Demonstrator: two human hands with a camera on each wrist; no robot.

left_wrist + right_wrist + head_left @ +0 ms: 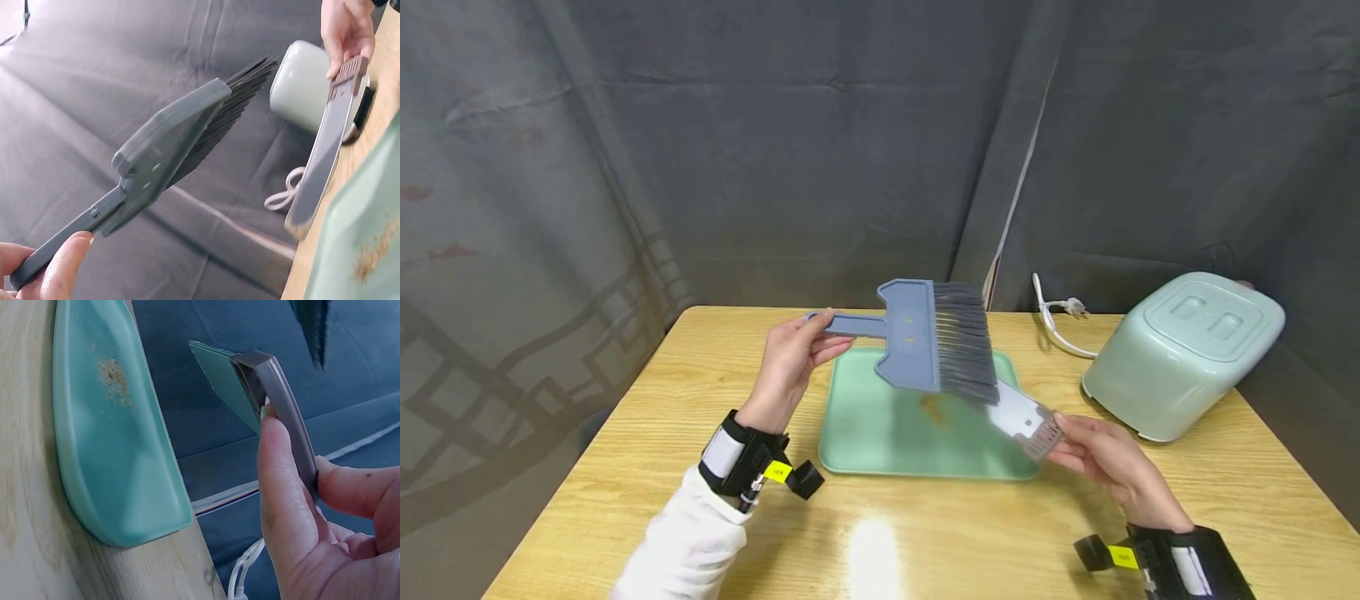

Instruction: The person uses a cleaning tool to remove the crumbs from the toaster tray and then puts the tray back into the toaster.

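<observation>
You are holding the brush point(934, 346) by its handle, pinched in your left hand point(790, 362) above the tray point(865, 437), while your right hand point(1105, 467) is pinching the dustpan point(1026, 414) at its ribbed end, tilted over the tray's right side. Crumbs point(934, 408) are lying on the tray, so sweeping looks undone. The right wrist view is showing those crumbs point(112, 378) clearly; the head view alone is showing the surface point(925, 542) and the appliance point(1180, 354).

Head cam looks down & fwd over the green tray point(880, 433) from mid-range; both wrist cams sit close, low beside it, sharing tray w/ head view.
</observation>
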